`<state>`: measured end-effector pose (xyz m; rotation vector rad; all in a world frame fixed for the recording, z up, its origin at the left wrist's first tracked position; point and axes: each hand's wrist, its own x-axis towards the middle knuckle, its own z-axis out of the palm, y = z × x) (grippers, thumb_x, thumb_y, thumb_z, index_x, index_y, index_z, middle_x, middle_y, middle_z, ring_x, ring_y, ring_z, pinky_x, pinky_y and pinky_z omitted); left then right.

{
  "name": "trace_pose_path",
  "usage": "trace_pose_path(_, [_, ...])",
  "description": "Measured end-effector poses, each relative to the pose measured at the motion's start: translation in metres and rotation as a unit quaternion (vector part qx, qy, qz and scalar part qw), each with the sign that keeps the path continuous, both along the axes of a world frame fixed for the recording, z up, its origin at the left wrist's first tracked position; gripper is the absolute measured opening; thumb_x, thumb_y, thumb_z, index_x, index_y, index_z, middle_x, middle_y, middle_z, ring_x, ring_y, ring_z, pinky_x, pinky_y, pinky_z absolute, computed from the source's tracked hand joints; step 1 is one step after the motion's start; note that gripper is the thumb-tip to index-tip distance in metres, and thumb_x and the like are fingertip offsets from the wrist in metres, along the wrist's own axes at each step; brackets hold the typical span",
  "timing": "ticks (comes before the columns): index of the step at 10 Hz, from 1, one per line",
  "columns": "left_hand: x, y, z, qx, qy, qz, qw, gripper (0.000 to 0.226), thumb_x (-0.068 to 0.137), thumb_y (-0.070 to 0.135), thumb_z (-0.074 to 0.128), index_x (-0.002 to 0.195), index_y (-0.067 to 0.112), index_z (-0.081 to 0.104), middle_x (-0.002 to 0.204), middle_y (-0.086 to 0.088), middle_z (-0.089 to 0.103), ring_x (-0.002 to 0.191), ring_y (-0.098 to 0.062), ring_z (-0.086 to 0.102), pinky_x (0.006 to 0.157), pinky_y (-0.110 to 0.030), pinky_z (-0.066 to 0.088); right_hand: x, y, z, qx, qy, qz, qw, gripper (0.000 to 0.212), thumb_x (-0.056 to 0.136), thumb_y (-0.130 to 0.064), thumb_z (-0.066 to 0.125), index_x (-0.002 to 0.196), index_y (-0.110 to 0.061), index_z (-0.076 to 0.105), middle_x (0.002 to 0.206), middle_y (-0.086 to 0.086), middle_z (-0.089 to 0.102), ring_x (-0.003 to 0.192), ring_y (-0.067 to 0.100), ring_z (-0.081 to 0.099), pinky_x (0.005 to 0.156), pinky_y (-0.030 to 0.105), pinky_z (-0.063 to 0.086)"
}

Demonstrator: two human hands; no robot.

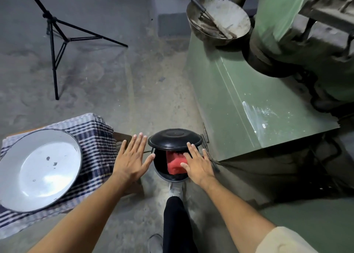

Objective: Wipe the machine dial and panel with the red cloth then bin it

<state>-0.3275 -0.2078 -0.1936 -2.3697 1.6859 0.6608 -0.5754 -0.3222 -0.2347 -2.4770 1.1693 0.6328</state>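
Grey dusty floor fills the room, with a black tripod standing at the far left and a white bowl on a checked cloth nearer. Next comes the left hand, flat and holding nothing, beside the black bin. Its lid is up, the red cloth lies inside, the empty right hand is spread over it, and the green machine stands at the right.

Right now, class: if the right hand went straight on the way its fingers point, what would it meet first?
Probably the raised bin lid. The right hand is spread flat over the open bin, above the red cloth, fingers aimed at the lid's edge. Depth is unclear, so it might pass over.
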Motion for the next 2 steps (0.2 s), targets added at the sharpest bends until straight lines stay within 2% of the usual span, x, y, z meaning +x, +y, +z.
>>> trace_pose_path(1, [0.0022,0.004,-0.0026,0.016,0.0,0.0,1.0,0.097,0.088,0.077,-0.012,0.168,0.023,-0.012,0.174,0.002,-0.02,0.163,-0.016,-0.019,0.133,-0.044,-0.011,0.003,-0.0054,-0.0003,-0.024,-0.045,-0.024,0.998,0.065,0.112,-0.055,0.033,0.168,-0.022,0.029,0.181,0.002,-0.001,0.167,0.018,0.007,0.134,0.05,0.008])
trace_pose_path(2, [-0.0005,0.0007,0.0016,0.011,-0.005,0.0,1.0,0.096,0.088,0.077,-0.012,0.168,0.023,-0.012,0.174,0.002,-0.02,0.163,-0.016,-0.019,0.133,-0.044,-0.011,0.002,-0.0091,0.0087,-0.036,-0.062,-0.024,0.997,0.071,0.111,-0.058,0.032,0.171,-0.022,0.018,0.181,0.0,-0.002,0.167,0.018,0.008,0.134,0.049,0.007])
